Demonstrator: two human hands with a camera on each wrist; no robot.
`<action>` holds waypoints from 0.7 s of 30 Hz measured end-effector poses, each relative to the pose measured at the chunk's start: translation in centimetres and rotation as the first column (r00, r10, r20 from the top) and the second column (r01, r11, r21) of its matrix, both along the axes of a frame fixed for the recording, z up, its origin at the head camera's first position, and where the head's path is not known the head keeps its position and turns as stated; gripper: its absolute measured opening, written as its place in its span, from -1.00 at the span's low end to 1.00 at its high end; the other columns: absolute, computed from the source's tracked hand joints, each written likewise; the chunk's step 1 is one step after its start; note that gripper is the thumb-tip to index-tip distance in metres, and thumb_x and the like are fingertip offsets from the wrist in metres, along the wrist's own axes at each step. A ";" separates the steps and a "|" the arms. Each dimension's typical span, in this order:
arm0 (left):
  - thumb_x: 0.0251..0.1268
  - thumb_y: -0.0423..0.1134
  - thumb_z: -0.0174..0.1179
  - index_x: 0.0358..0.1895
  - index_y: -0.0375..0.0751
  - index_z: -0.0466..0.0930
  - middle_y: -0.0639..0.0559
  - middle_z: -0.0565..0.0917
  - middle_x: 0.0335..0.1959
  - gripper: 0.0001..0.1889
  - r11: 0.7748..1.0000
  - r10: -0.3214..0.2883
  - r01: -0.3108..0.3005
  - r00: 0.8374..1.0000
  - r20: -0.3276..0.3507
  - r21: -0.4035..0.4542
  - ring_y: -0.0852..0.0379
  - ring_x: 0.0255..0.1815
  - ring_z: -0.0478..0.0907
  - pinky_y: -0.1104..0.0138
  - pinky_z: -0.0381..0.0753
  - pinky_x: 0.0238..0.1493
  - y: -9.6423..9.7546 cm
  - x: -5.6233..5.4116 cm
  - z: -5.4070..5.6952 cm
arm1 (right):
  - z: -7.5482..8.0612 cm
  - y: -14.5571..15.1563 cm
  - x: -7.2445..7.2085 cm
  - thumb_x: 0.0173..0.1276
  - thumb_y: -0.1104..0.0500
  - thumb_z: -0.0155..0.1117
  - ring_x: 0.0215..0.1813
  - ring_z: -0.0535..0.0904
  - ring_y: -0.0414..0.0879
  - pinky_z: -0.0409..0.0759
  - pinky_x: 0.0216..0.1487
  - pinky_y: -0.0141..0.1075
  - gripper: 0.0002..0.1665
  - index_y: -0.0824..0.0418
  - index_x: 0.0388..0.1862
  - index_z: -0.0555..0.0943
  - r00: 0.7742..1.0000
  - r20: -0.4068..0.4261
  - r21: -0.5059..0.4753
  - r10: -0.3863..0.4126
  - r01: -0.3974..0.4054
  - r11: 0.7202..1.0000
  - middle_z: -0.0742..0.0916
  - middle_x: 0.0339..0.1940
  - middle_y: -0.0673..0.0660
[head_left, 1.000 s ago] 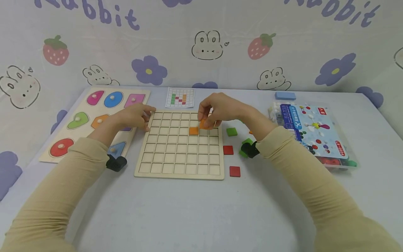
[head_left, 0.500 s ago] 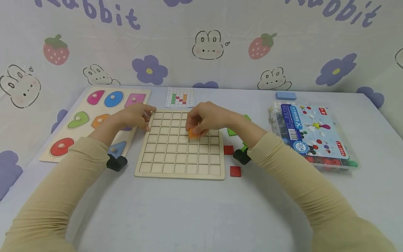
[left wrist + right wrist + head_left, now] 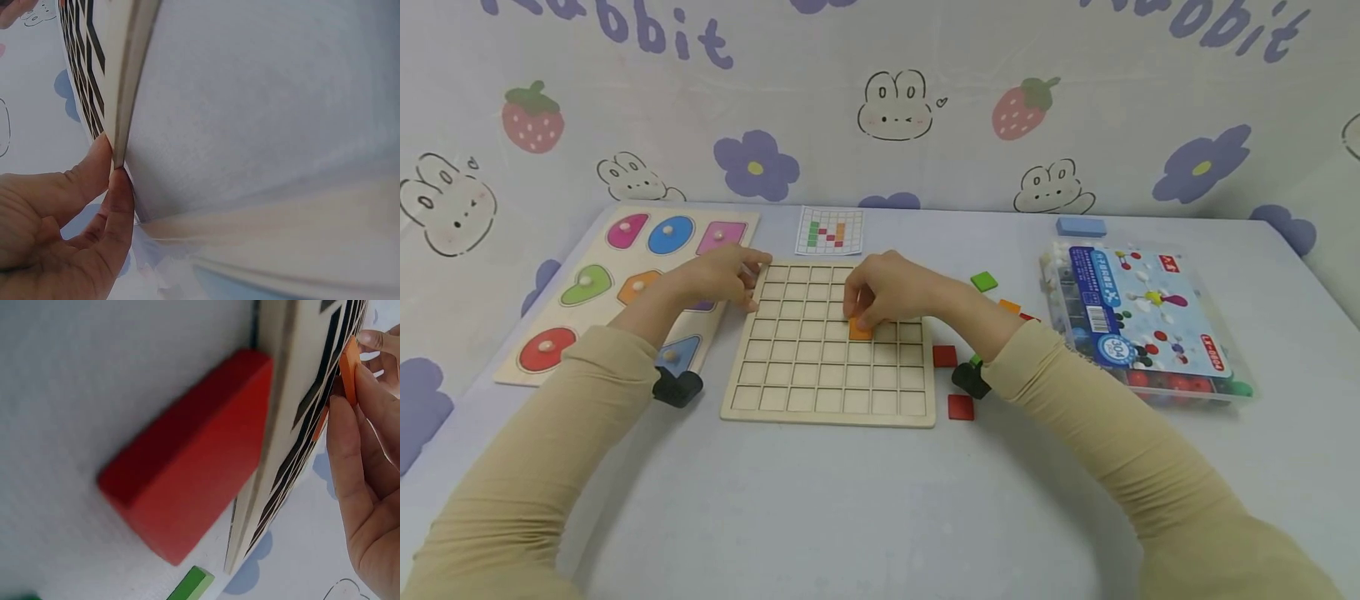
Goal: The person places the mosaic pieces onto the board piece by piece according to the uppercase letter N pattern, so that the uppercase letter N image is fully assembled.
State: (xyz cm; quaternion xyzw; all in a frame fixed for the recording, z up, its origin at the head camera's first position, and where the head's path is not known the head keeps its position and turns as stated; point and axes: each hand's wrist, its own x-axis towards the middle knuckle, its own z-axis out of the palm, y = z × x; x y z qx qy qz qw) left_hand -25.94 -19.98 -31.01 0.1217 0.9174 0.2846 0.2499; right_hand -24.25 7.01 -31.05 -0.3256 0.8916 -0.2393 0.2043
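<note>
Between thumb and fingers, my right hand (image 3: 895, 287) pinches an orange square tile (image 3: 860, 331) over the middle-right cells of a wooden grid board (image 3: 805, 375). In the right wrist view that tile (image 3: 350, 372) is tilted on its edge at the board's surface. A second orange tile (image 3: 320, 422) lies in the grid, hidden by the hand in the head view. My left hand (image 3: 718, 275) holds the board's upper left edge, with thumb and finger at the rim in the left wrist view. Red tiles (image 3: 960, 407) and a green tile (image 3: 984, 282) lie right of the board.
A small pattern card (image 3: 830, 231) lies behind the board. On the left is a knobbed shape puzzle (image 3: 587, 250), partly under my left forearm. A clear plastic case (image 3: 1150, 308) with a printed sheet and a blue block (image 3: 1081, 227) stand on the right.
My right hand has moved left and slightly toward me with the orange tile, from the right columns to a nearer cell, then tilted it there. My left hand stays at the board's edge.
</note>
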 end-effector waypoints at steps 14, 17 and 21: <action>0.13 -0.51 0.32 0.52 -0.29 0.15 -0.32 0.34 0.33 -0.15 0.999 0.021 -0.022 1.000 0.003 0.025 -0.14 0.18 0.35 0.13 0.40 0.15 -0.2 -0.2 -0.4 | 0.0 0.0 0.2 0.22 0.26 0.45 -0.22 0.51 -0.12 0.48 -0.12 -0.34 -0.91 0.13 -0.31 0.71 0.999 -0.040 0.009 0.027 -0.027 1.000 0.71 -0.33 0.04; 0.13 -0.49 0.34 0.52 -0.30 0.15 -0.32 0.34 0.33 -0.14 0.999 0.022 -0.022 1.000 0.003 0.032 -0.14 0.18 0.34 0.11 0.39 0.16 -0.4 -0.3 -0.5 | -0.1 0.0 0.2 0.23 0.25 0.44 -0.21 0.51 -0.12 0.48 -0.12 -0.34 -0.92 0.12 -0.31 0.70 0.999 -0.047 0.013 0.027 -0.026 1.000 0.71 -0.32 0.03; 0.11 -0.41 0.39 0.52 -0.29 0.15 -0.31 0.35 0.30 -0.12 1.000 0.019 -0.019 1.000 -0.008 0.020 -0.11 0.14 0.34 0.11 0.39 0.14 -0.3 -0.2 -0.5 | -0.1 0.0 0.2 0.23 0.25 0.44 -0.20 0.51 -0.12 0.48 -0.11 -0.34 -0.92 0.11 -0.31 0.70 0.998 -0.052 0.016 0.020 -0.020 1.000 0.71 -0.31 0.03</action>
